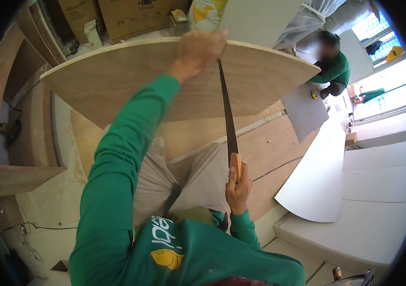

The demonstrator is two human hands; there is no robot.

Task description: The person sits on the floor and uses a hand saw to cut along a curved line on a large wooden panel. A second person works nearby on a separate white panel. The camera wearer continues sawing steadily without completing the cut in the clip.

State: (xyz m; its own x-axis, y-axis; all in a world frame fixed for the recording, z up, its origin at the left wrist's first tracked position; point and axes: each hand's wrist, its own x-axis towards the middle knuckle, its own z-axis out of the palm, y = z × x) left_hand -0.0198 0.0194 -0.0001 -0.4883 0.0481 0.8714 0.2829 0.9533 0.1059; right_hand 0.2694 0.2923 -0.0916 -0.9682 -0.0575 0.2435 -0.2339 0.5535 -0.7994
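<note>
A plywood board stands on edge across the upper middle of my view. My left hand grips its top edge right beside the far end of a handsaw's dark blade, with its fingertips partly hidden. The blade crosses the top edge and runs down toward me. My right hand is closed on the saw's orange wooden handle. My knees in light trousers are below the board.
A person in green crouches at upper right by a grey sheet and a yellow tape measure. A white curved panel lies right. Cardboard boxes stand behind the board, a wooden carcass at left, cables lower left.
</note>
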